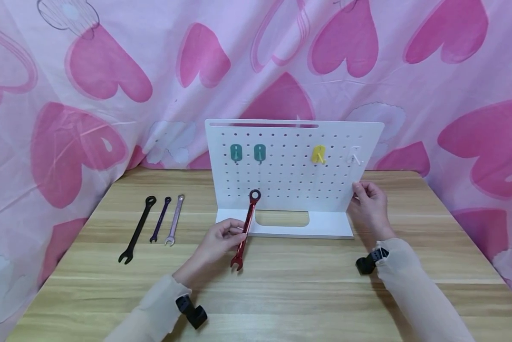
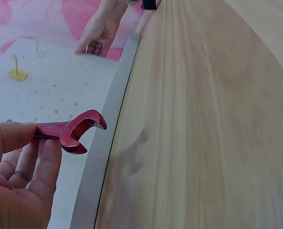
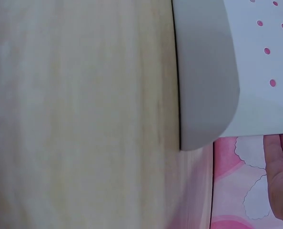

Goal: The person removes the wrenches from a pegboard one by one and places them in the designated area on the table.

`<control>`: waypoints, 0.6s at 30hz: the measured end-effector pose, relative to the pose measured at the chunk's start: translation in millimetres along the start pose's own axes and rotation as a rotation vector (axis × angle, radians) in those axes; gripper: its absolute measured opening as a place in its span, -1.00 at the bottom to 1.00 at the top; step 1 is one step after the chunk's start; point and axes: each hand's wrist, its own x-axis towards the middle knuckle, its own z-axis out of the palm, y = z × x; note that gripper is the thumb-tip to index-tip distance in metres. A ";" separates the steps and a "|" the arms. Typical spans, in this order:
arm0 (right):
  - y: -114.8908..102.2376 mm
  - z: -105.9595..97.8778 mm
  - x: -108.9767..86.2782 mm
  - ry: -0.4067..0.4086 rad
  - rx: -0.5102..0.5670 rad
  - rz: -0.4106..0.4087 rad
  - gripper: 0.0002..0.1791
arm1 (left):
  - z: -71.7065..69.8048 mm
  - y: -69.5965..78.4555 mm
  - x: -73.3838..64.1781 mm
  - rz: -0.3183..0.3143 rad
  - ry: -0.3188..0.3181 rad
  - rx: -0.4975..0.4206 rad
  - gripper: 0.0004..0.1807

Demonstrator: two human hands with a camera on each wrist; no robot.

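A red combination wrench (image 1: pixel 249 220) is pinched between the thumb and fingers of my left hand (image 1: pixel 222 240), in front of a white pegboard (image 1: pixel 281 171). Its ring end points up and its open end down toward the table; the left wrist view shows the open jaw end of the wrench (image 2: pixel 77 131) close. My right hand (image 1: pixel 373 206) holds the pegboard's right edge with thumb and fingers. Two green hooks (image 1: pixel 248 152), a yellow hook (image 1: pixel 318 154) and a white hook (image 1: pixel 355 155) sit on the board with nothing hanging on them.
Left of the board, a large black wrench (image 1: pixel 138 230), a small dark purple wrench (image 1: pixel 160 220) and a pale lilac wrench (image 1: pixel 175 221) lie side by side on the wooden table (image 1: pixel 290 294). A pink heart-patterned curtain (image 1: pixel 166 109) hangs behind.
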 end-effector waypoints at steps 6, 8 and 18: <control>-0.7 -1.5 0.0 -0.010 -0.020 0.089 -0.53 | -20.1 -2.7 -7.8 -0.057 0.057 0.020 -0.74; -1.1 -1.3 -0.3 -0.015 -0.002 0.104 -0.52 | -27.7 -3.4 -9.8 -0.062 0.084 0.027 -0.72; -2.8 -1.7 -0.6 -0.011 -0.019 0.063 -0.62 | -66.5 -3.5 -22.8 -0.124 0.160 0.063 -0.66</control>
